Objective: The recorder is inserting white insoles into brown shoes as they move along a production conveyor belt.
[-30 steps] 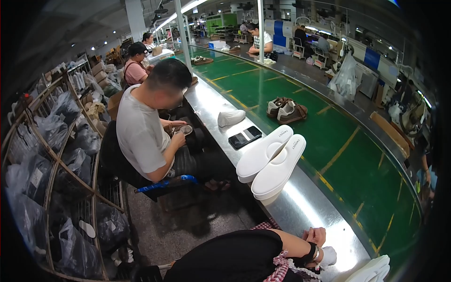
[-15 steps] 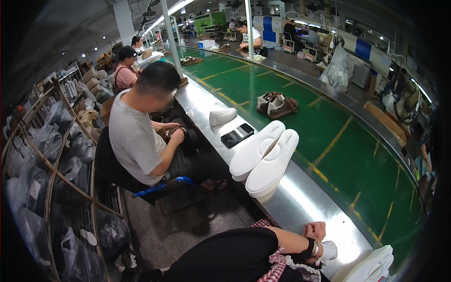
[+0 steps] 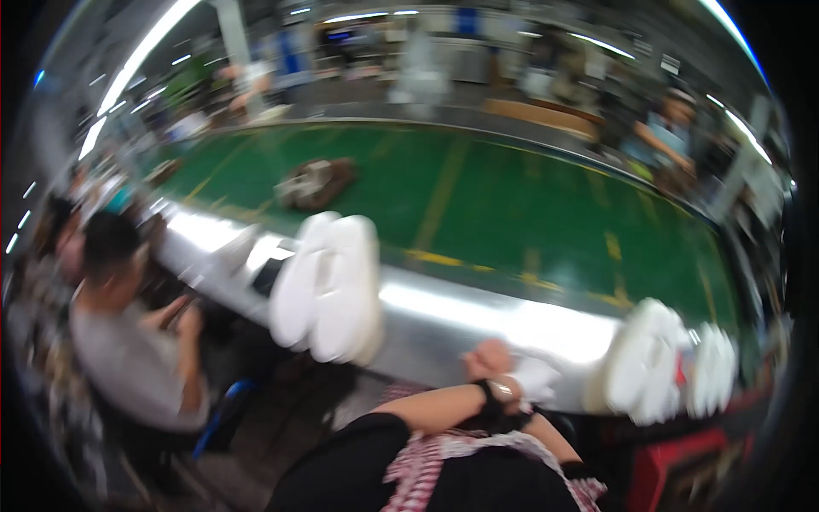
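My wrists are crossed over the near edge of the metal counter (image 3: 426, 316). My left hand (image 3: 536, 378), beyond a dark wristband, is covered by something white like a glove; its fingers cannot be made out. My right hand (image 3: 488, 358) is bare and looks curled into a loose fist with nothing visible in it. Left of my hands stands a pair of thick white shoe soles (image 3: 348, 286), apart from them. To the right are another white pair (image 3: 633, 363) and a smaller white pair (image 3: 713, 369). Motion blurs everything.
A green conveyor belt (image 3: 503, 205) with yellow lines runs beyond the counter, carrying brown-and-white shoes (image 3: 316, 182). A seated co-worker (image 3: 128, 324) is at left; another person (image 3: 670, 141) works across the belt. A red machine or box (image 3: 674, 461) stands low at right.
The view has swung to the right, so the white soles and co-worker appear farther left. More white pairs and a person across the belt have come into view. My wrists stay crossed.
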A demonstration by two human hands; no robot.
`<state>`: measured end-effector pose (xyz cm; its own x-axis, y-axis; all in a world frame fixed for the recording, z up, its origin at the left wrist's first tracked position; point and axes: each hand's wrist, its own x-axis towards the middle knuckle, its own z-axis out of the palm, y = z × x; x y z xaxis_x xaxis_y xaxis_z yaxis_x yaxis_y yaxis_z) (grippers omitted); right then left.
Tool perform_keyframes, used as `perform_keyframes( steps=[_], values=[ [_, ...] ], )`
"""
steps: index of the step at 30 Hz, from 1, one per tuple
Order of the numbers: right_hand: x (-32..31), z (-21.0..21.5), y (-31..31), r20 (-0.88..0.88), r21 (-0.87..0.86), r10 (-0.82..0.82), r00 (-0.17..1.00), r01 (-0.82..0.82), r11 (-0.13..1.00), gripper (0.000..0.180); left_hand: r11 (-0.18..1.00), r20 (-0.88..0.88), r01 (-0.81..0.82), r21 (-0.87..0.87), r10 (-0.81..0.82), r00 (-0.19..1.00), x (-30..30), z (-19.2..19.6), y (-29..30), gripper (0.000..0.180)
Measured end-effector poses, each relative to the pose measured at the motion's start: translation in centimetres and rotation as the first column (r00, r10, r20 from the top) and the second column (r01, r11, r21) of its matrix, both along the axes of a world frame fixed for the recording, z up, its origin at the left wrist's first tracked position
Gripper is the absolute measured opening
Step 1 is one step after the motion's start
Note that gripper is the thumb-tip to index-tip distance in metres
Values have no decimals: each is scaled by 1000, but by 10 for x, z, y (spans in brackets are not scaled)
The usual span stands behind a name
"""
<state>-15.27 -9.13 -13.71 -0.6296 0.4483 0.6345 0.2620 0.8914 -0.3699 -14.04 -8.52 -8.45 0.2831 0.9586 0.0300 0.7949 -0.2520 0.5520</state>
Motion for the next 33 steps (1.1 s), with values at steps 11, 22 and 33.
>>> perform_keyframes(
  steps=[11, 22, 33],
  values=[
    [0, 25, -10, -107, -63, 167, 980, -174, 983, 25, 999, -39, 50, 21, -49, 998, -9, 29, -17, 32],
    [29, 34, 112, -217, -592, -369, 904, 178, 786, 11, 787, 411, -397, 472, 202, 889, -35, 46, -44, 10],
    [14, 65, 114, -127, -511, -170, 977, 83, 856, 20, 913, -486, 274, 301, -100, 868, 1, -8, -41, 60]
  ],
)
